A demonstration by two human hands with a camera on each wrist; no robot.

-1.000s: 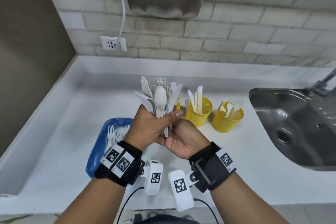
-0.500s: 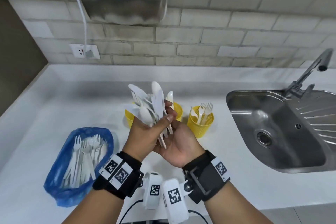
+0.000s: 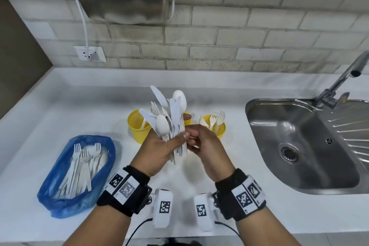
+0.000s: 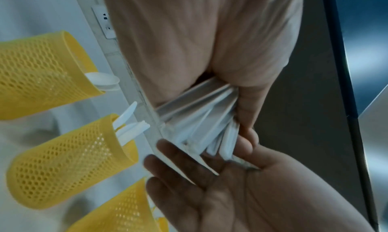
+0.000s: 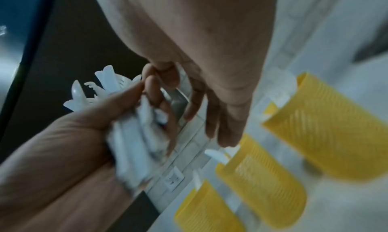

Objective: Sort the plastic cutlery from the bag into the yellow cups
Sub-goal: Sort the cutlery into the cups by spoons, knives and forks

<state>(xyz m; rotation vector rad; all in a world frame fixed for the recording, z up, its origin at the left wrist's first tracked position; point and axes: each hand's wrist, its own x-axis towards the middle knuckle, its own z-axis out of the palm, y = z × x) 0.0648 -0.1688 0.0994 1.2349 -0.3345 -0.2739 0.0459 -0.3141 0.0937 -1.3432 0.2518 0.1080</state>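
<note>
A left hand [image 3: 157, 147] grips a fanned bundle of white plastic knives, forks and spoons [image 3: 169, 114] above a white countertop [image 3: 60, 106]. The right hand [image 3: 207, 146], fingers relaxed, touches the handles. Behind stand yellow mesh cups [image 3: 216, 128]. A crumpled blue plastic bag [image 3: 60, 201] holds more cutlery at left; a steel sink [image 3: 299, 166] is at right.

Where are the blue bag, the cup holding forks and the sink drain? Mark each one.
blue bag [image 3: 52, 193]: head view, on its left plastic wall.
cup holding forks [image 3: 220, 131]: head view, on its yellow mesh side.
sink drain [image 3: 289, 153]: head view, on the round strainer.
</note>
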